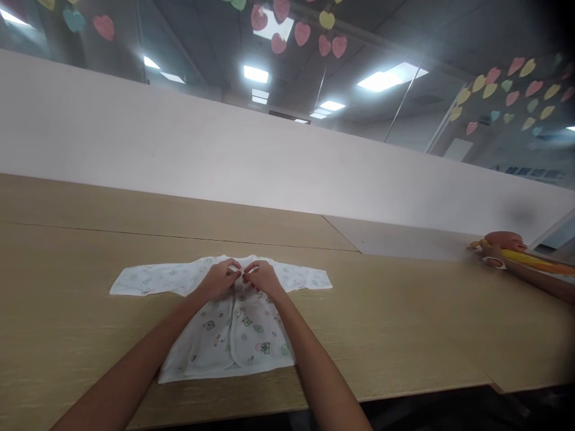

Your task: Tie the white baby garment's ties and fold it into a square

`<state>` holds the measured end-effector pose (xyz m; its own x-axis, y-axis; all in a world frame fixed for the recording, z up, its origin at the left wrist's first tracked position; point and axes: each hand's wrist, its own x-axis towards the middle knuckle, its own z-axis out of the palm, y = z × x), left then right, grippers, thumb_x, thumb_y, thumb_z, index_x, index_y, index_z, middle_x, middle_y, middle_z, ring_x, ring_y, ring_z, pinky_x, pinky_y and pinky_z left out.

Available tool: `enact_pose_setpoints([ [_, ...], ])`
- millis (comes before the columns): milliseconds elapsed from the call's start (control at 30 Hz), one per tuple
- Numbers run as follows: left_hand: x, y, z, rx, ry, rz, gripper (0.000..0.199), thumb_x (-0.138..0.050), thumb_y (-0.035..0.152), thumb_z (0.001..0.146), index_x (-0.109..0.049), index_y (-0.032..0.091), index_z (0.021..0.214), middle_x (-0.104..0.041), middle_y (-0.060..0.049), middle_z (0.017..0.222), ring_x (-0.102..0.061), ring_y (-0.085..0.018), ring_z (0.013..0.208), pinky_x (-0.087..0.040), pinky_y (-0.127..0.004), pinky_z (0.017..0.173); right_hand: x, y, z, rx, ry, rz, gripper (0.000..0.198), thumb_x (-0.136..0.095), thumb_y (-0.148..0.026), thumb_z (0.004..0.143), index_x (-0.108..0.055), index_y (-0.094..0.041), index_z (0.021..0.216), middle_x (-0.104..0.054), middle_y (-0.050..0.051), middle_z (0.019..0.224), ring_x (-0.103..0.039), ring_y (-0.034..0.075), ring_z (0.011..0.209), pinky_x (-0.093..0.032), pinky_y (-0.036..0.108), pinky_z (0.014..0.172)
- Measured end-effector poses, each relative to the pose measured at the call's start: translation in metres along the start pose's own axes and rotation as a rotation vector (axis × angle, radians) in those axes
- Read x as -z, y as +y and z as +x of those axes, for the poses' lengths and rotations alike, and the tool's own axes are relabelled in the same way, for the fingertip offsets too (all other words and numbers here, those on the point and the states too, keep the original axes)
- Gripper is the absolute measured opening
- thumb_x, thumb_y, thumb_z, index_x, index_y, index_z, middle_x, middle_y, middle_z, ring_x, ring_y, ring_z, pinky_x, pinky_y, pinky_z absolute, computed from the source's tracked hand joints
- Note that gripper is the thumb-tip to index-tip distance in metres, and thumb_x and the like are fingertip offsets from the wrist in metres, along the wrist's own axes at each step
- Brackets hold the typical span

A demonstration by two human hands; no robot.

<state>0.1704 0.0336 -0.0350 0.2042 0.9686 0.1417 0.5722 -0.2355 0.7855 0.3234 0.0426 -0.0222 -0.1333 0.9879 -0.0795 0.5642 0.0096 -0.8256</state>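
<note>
A small white baby shirt [258,332] with printed animal figures lies flat on the wooden table, sleeves spread to both sides. Its front opening runs down the middle, with a button or snap visible partway along. At the neckline, my left hand [221,278] pinches the fabric by the collar. Close beside it, my right hand [262,276] has its fingers closed on the other side of the same opening. The fingertips of both hands almost meet; whatever small fastener is between them is hidden.
The wooden table [404,317] runs along a white wall [202,143] with glass above. At far right, another person's hand [494,254] with a white wristband touches a doll [507,240] beside yellow-orange cloth [530,258]. The table's front edge is at the bottom right.
</note>
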Motion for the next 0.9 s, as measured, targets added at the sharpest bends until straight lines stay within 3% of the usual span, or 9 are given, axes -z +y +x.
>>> enact_pose_setpoints([
  [133, 0.011, -0.002, -0.001, 0.083, -0.180, -0.031, 0.035, -0.054, 0.035, 0.066, -0.055, 0.019, 0.097, -0.065, 0.001, 0.064, -0.059, -0.016, 0.056, -0.040, -0.025, 0.053, 0.003, -0.004, -0.007, 0.020, -0.152, -0.043, 0.014, -0.057, -0.009, 0.063, -0.059, -0.015, 0.076, -0.054, -0.004, 0.046, -0.043, 0.007, 0.037, -0.034, 0.018, 0.039],
  [233, 0.014, -0.003, -0.002, 0.101, -0.274, -0.051, 0.038, -0.057, 0.031, 0.062, -0.054, 0.020, 0.098, -0.066, 0.000, 0.066, -0.059, -0.017, 0.056, -0.041, -0.025, 0.052, 0.003, -0.006, -0.010, 0.052, -0.189, -0.092, 0.016, -0.057, -0.007, 0.062, -0.057, -0.016, 0.074, -0.049, -0.006, 0.042, -0.039, 0.006, 0.036, -0.032, 0.017, 0.039],
  [500, 0.010, -0.002, -0.006, 0.056, -0.233, -0.152, 0.042, -0.057, 0.030, 0.064, -0.050, 0.019, 0.103, -0.068, -0.002, 0.077, -0.063, -0.020, 0.074, -0.046, -0.027, 0.061, -0.001, -0.003, -0.009, 0.013, -0.155, -0.028, 0.019, -0.055, -0.006, 0.060, -0.046, -0.018, 0.072, -0.042, -0.009, 0.037, -0.040, 0.008, 0.034, -0.030, 0.018, 0.036],
  [733, 0.013, -0.003, -0.002, 0.097, -0.263, -0.255, 0.048, -0.061, 0.039, 0.063, -0.049, 0.017, 0.103, -0.067, -0.003, 0.075, -0.061, -0.017, 0.066, -0.042, -0.025, 0.054, 0.007, -0.008, -0.011, 0.000, -0.213, 0.075, 0.021, -0.058, -0.008, 0.062, -0.053, -0.015, 0.081, -0.056, -0.004, 0.053, -0.050, 0.008, 0.043, -0.034, 0.015, 0.038],
  [900, 0.013, 0.000, -0.005, 0.097, -0.283, -0.309, 0.048, -0.060, 0.039, 0.065, -0.046, 0.018, 0.106, -0.067, -0.003, 0.077, -0.059, -0.015, 0.063, -0.039, -0.022, 0.050, 0.012, -0.011, -0.010, 0.016, -0.245, 0.076, 0.022, -0.058, -0.007, 0.062, -0.057, -0.014, 0.083, -0.058, -0.003, 0.056, -0.048, 0.006, 0.042, -0.033, 0.015, 0.038],
])
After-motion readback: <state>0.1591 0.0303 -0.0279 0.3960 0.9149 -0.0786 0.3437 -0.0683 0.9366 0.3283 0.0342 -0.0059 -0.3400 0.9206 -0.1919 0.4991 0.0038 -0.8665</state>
